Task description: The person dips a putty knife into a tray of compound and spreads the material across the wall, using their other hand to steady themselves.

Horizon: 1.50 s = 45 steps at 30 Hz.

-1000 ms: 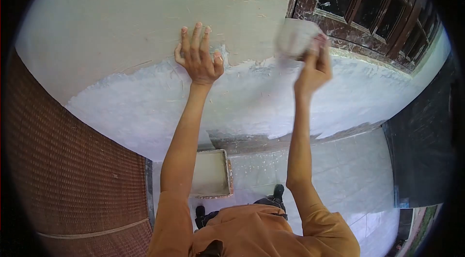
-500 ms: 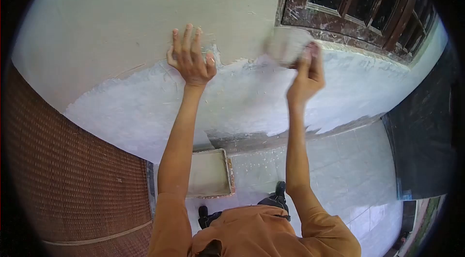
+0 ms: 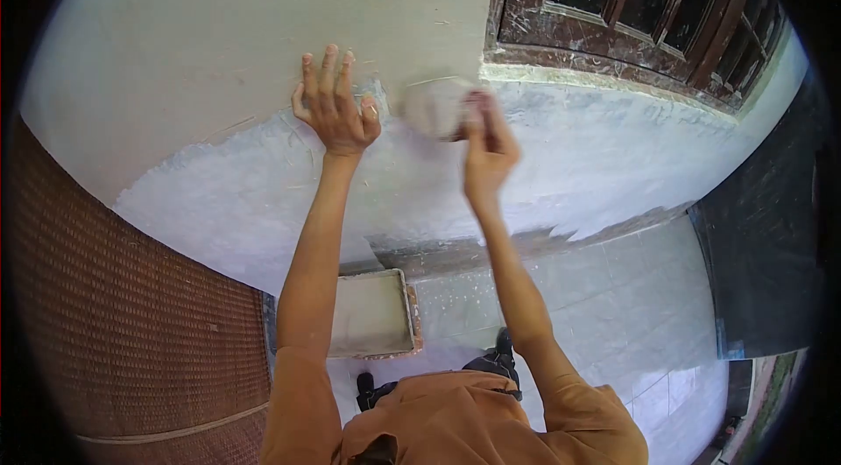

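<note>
Flat against the wall (image 3: 219,45), my left hand (image 3: 336,117) has its fingers spread, beside a rough patch on the boundary between the beige upper part and the whitish lower part. My right hand (image 3: 491,150) grips a wide putty scraper (image 3: 434,108) by its dark edge. Its broad pale face, smeared by motion, overlaps the wall just right of my left hand and below the window's left corner. Fingers and thumb are pinched together on the tool.
A dark wooden window (image 3: 613,31) with paint marks is at upper right. Below my left arm, a shallow rectangular tray (image 3: 408,312) holds pale material on the white-spotted tiled floor (image 3: 613,290). Woven matting (image 3: 131,307) stands at left, a black panel (image 3: 771,228) at right.
My right hand has swept the scraper left along the wall, from under the window corner towards my left hand. My left hand stays spread on the wall.
</note>
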Each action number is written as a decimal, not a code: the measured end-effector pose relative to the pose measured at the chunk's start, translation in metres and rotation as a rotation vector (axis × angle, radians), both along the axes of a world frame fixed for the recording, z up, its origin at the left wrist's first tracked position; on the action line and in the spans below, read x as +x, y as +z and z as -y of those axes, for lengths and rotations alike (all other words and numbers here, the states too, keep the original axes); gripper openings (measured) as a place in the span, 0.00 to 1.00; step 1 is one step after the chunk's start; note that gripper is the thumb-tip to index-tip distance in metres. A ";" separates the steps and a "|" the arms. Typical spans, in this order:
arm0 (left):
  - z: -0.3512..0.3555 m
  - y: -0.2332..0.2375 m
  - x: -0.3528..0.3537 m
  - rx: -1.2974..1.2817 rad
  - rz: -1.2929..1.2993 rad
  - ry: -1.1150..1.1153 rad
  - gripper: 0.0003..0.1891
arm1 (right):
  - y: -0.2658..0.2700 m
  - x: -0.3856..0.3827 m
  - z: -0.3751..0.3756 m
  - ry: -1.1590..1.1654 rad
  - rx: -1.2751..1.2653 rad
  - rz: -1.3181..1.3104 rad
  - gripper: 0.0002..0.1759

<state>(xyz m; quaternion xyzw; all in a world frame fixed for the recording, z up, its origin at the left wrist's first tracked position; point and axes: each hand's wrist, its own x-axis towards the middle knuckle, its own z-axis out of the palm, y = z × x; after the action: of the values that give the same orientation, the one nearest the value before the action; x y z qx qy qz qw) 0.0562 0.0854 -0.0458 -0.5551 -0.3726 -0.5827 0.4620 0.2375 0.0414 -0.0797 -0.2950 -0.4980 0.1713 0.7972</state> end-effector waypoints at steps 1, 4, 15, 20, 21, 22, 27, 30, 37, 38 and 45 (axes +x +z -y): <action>-0.001 0.000 0.001 -0.001 -0.002 -0.002 0.25 | -0.003 -0.015 0.002 0.143 -0.032 -0.055 0.19; 0.000 0.001 -0.002 -0.001 -0.002 -0.003 0.25 | -0.003 0.016 -0.013 -0.070 -0.044 0.007 0.18; -0.001 -0.002 -0.002 -0.008 -0.001 -0.019 0.25 | -0.016 -0.013 -0.009 0.079 -0.066 -0.052 0.20; 0.000 -0.001 -0.003 -0.037 -0.020 0.026 0.27 | -0.012 0.060 -0.013 -0.035 0.008 -0.311 0.19; 0.000 -0.002 -0.004 -0.060 -0.051 0.052 0.28 | -0.006 0.056 -0.011 -0.032 0.007 -0.311 0.19; 0.001 -0.002 -0.004 -0.067 -0.053 0.049 0.28 | 0.001 0.051 -0.006 -0.023 0.009 -0.290 0.19; 0.001 0.000 -0.004 -0.040 -0.042 0.037 0.28 | 0.024 -0.020 0.002 0.116 -0.003 -0.046 0.20; 0.000 0.000 -0.003 -0.029 -0.037 0.013 0.27 | 0.033 0.001 -0.009 0.070 -0.014 -0.075 0.20; -0.001 0.000 -0.001 -0.035 -0.012 0.007 0.27 | 0.014 0.098 0.004 -0.096 -0.009 -0.316 0.24; -0.001 0.000 -0.001 -0.027 -0.014 -0.018 0.26 | 0.010 0.095 0.010 -0.066 -0.009 -0.315 0.24; 0.067 -0.050 -0.041 -0.199 0.069 -0.036 0.28 | -0.014 0.012 0.068 0.160 -0.143 -0.132 0.21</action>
<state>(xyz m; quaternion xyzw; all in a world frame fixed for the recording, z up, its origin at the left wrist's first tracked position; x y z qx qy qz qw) 0.0151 0.0182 -0.0955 -0.5845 -0.4341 -0.5698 0.3811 0.2499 -0.0270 -0.0941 -0.2988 -0.4529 0.2886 0.7889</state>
